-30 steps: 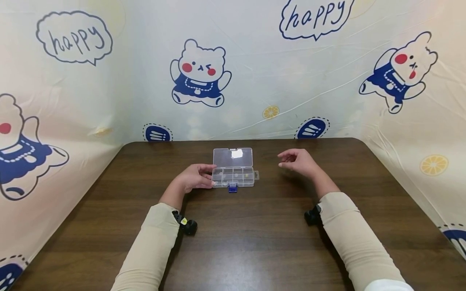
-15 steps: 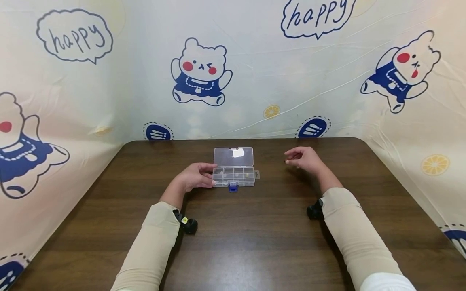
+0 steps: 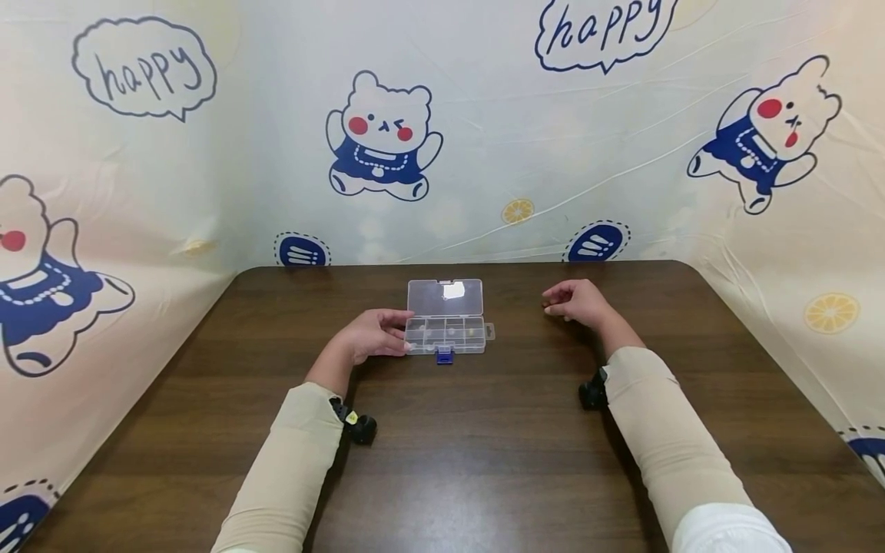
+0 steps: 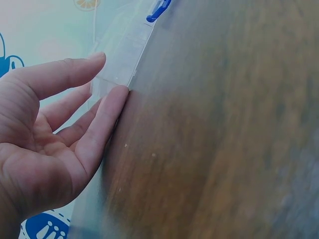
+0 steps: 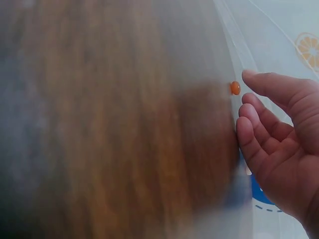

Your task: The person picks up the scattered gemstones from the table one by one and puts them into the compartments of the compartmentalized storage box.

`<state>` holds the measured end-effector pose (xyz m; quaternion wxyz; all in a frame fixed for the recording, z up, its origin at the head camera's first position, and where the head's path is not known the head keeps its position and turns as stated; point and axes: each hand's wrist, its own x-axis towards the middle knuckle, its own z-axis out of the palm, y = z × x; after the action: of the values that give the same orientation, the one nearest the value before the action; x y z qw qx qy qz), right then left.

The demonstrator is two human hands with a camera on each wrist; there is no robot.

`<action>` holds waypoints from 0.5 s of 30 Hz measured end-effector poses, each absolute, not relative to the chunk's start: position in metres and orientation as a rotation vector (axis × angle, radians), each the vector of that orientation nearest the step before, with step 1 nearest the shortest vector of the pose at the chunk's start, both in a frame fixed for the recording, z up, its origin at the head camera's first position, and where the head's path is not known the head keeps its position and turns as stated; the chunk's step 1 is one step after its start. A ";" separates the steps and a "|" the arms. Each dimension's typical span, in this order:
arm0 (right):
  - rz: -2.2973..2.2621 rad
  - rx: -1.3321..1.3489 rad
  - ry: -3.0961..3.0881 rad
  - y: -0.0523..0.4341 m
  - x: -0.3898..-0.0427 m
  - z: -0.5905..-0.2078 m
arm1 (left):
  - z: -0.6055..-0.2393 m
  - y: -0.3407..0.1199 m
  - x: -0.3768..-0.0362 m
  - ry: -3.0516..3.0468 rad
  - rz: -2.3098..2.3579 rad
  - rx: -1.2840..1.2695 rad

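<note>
At the middle of the brown table [image 3: 484, 461] lies a clear compartment box [image 3: 445, 336] with its lid open flat behind it, and a few small pale beads sit in its compartments. The left hand [image 3: 372, 336] touches the box's left end with relaxed fingers, holding nothing. The right hand [image 3: 577, 301] hovers apart to the right, loosely curled and empty, near a small orange bead [image 5: 235, 88].

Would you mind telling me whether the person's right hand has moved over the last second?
Yes. The right hand has drifted to the right, away from the clear box, which stays put on the table.
</note>
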<state>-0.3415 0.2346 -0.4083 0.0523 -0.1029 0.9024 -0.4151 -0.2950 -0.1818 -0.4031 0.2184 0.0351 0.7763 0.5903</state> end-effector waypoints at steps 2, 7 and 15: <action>-1.253 -0.312 2.744 0.234 -0.343 -0.410 | -0.404 -0.182 -0.295 2.150 1.635 0.095; -1.212 -0.299 2.754 0.233 -0.347 -0.413 | -0.403 -0.181 -0.294 2.143 1.643 0.084; -1.170 -0.248 2.759 0.232 -0.349 -0.414 | -0.402 -0.181 -0.294 2.134 1.649 0.086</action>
<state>-0.3488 0.2319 -0.4136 0.0673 -0.0821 0.9155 -0.3882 -0.2942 -0.1808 -0.4019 0.2199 0.0311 0.7714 0.5963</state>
